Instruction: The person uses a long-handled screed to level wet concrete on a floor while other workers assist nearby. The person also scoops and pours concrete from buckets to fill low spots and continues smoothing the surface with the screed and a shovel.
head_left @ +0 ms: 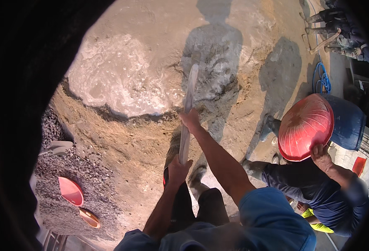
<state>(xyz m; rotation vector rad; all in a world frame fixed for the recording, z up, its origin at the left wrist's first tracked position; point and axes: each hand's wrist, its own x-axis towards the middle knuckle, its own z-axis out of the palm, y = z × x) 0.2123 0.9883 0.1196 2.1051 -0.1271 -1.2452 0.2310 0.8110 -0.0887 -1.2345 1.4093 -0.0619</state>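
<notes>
Both of my hands are wrapped round the long wooden handle point(190, 90) of a tool. My left hand point(178, 170) grips its near end. Farther up the shaft, my right hand point(190, 120) is closed on it. The handle points away from me into a wide pool of wet grey mortar or concrete point(117, 77). At its far end a muddy socket point(196, 56) shows; the tool's head is sunk in the mix, so its kind cannot be made out. Sandy dry material point(122, 138) rims the pool on my side.
At right a co-worker point(318, 196) holds a red basin point(305, 125) beside a blue barrel point(347, 121). Blue hose point(322, 79) lies beyond. Left, on gravel point(92, 167), are a shovel blade point(58, 147), a pink scoop-like piece point(71, 191) and an orange-brown one point(89, 218). Other people point(339, 33) stand far right.
</notes>
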